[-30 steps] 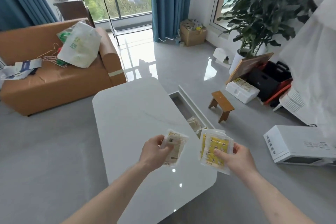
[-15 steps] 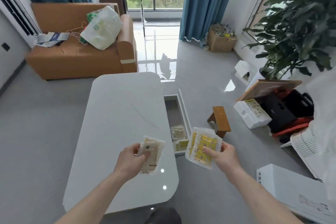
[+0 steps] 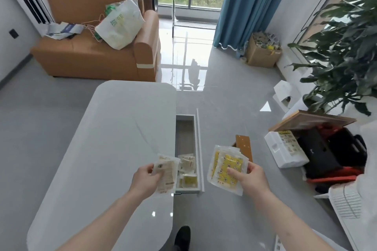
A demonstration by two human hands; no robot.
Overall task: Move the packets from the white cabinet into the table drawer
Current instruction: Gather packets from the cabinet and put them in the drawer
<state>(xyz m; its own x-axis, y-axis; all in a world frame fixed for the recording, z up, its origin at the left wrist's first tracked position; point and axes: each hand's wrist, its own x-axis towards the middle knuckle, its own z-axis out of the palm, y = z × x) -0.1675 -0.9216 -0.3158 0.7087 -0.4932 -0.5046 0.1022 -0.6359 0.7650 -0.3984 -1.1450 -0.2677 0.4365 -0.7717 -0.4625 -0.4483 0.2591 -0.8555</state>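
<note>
Packets are what you carry now: a flat beige paper-like packet with small print (image 3: 166, 175) in your left hand (image 3: 145, 177), and a fanned stack of thin clear-edged plastic packets with yellow printed fronts (image 3: 226, 168) in your right hand (image 3: 252, 178). Each hand pinches its load, thumb on top and fingers below. The beige packet hangs over the right edge of the white glossy rounded table (image 3: 114, 138), just beside the open white table drawer (image 3: 199, 144), where some similar packets (image 3: 187, 171) already lie at the near end. The yellow stack is held over the floor, to the right of the drawer.

These packets look light, thin and bendable, and I judge the plastic to be slippery, so the stack can slide apart. Keep the pinch near one edge with the thumb across all layers. They seem not fragile; lowering them flat into the drawer should be enough.
</note>
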